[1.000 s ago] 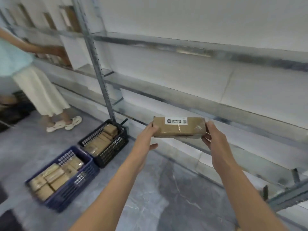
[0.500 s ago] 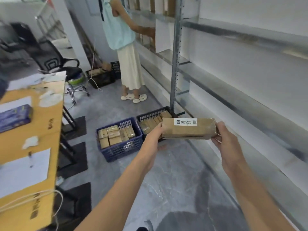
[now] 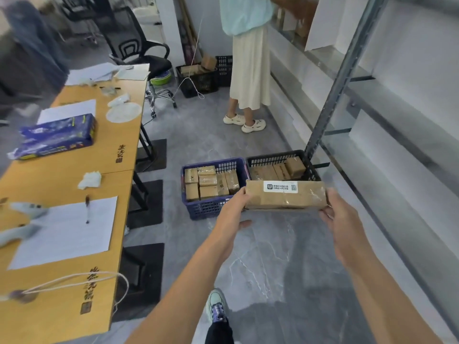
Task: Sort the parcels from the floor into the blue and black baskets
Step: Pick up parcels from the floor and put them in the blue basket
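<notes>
Holding a brown taped parcel (image 3: 285,197) level in the air, the left hand (image 3: 233,212) and the right hand (image 3: 340,224) each take one short end. The left fingers curl onto the left end while the thumb sticks out free beneath it. The right hand wraps the right end, though its fingertips are hidden behind the parcel. A white label with a printed code faces up on the parcel's top.

Just beyond the grip and lower, on the grey floor, a blue basket (image 3: 211,209) and a black basket (image 3: 273,158) stand side by side and touching. Both hold brown parcels. The blue one lies past the left hand, and the black one sits straight behind the held parcel, which covers its near rim.

Far left of the grip runs a wooden table (image 3: 62,170) with papers on it. Well beyond the baskets another person in a pale skirt (image 3: 250,70) stands at the metal shelving (image 3: 335,83).
</notes>
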The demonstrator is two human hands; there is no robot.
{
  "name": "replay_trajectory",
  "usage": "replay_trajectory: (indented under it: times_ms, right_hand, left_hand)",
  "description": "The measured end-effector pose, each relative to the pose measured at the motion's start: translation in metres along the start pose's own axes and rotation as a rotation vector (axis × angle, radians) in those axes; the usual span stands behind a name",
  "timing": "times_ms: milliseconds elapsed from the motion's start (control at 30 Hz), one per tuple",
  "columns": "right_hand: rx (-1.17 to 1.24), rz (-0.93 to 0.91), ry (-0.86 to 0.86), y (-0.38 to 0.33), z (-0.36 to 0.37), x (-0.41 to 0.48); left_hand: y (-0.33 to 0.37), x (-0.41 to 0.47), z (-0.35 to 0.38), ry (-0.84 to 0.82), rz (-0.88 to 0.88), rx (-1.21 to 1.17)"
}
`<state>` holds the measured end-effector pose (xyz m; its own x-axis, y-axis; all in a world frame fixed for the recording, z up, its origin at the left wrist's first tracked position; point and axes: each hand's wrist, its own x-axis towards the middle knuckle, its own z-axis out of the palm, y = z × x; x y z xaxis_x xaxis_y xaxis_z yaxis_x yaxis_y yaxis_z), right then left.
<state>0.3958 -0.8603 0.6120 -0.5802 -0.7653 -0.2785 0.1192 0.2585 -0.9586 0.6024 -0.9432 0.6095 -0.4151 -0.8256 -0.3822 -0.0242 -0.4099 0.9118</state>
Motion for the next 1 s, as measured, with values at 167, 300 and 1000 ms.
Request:
replay_trajectory:
  times_ms: [167,300,1000]
  right_hand:
    - [-0.006,0.073,-0.012,0.005,0.075,0.057]
    - [-0.027,0.118,-0.029,0.008,0.118,0.089]
    - [-0.145,0.375,-0.161,0.068,0.193,0.343]
  left_hand:
    - [0.006,0.064,-0.062,0.033,-0.06,-0.031]
    - [0.005,0.104,-0.103,0.051,-0.11,-0.017]
    - [-0.015,0.334,-0.135,0.283,-0.384,-0.035]
